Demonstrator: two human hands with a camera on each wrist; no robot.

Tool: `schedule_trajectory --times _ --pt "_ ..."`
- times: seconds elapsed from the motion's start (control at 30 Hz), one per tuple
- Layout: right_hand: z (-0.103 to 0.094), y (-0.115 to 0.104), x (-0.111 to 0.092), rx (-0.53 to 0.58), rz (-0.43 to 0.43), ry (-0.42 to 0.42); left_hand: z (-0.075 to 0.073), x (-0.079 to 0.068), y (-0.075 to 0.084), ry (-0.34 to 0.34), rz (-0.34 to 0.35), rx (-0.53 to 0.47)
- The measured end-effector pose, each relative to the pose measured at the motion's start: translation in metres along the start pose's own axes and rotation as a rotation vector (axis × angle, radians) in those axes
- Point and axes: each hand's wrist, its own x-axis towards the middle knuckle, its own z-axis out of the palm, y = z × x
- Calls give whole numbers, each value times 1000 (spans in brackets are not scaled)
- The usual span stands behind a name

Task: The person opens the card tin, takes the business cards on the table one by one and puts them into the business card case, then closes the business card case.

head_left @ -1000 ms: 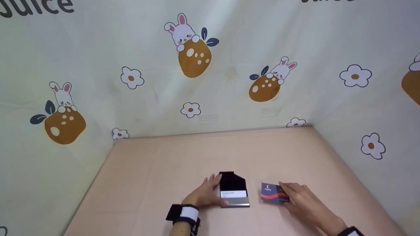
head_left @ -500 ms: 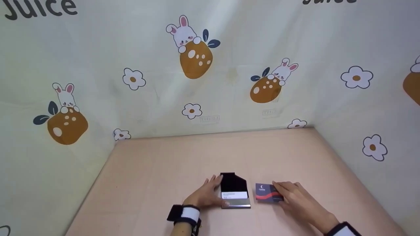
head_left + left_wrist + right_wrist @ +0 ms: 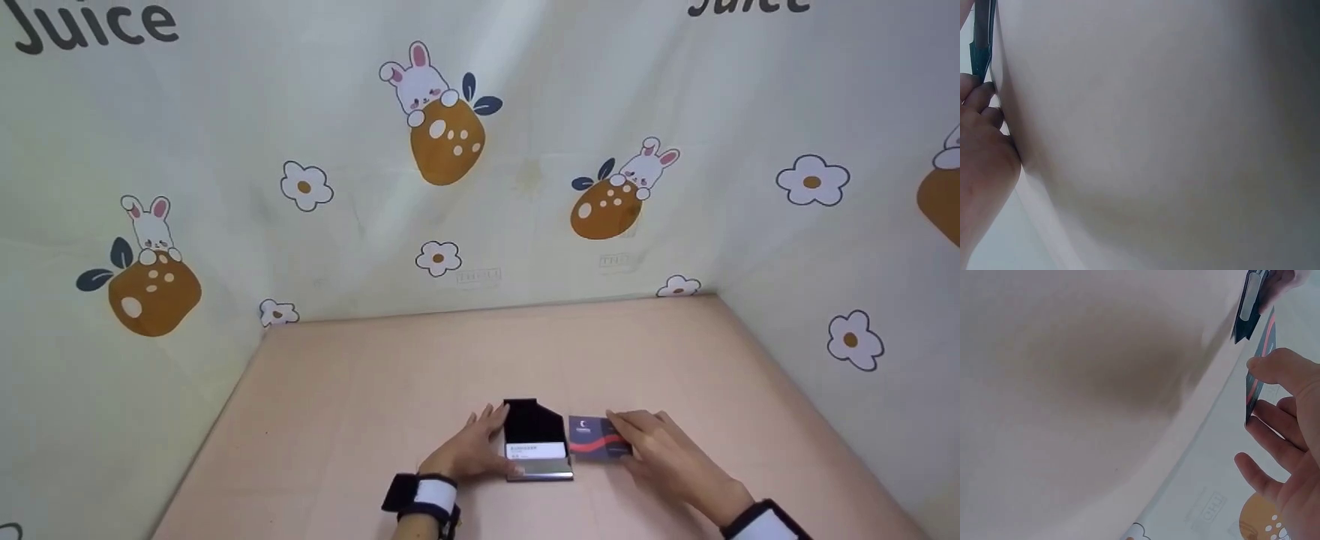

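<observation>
A flip-top business card case [image 3: 546, 468] lies open on the table, its black lid [image 3: 533, 424] folded back and a white card [image 3: 535, 451] showing inside. My left hand [image 3: 471, 450] holds it by the left side, thumb at the near corner and fingers along the lid's edge. Between thumb and fingers my right hand [image 3: 666, 452] pinches a dark blue business card [image 3: 589, 438] with a red wave, close beside the case's right edge. In the right wrist view that card [image 3: 1253, 391] stands tilted, below the case [image 3: 1249, 302]. The left wrist view catches the case [image 3: 983, 34] only at its edge.
The pale pink tabletop [image 3: 360, 397] meets a cloth backdrop [image 3: 525, 202] printed with rabbits and flowers at the back and sides. Dark bands with white patches wrap both wrists, the left band [image 3: 424, 493] near the case.
My right hand has moved left with the blue business card, bringing it from a gap away to right beside the case. The left hand and case keep their place.
</observation>
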Motion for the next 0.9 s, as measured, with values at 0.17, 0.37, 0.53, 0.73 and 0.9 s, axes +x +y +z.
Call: schedule_trajectory --times 0.17,0.37,0.53,0.73,0.9 --pt "2 -3 6 2 -15 1 0 0 -1 3 15 16" --pt "5 -9 16 27 -6 -8 1 1 -2 5 0 4" --pt "9 -15 23 31 -43 7 2 0 -2 4 3 14" --pt "11 -21 28 17 -70 27 2 0 -2 12 18 16" --pt "13 -25 32 24 -89 39 2 0 -2 18 30 20"
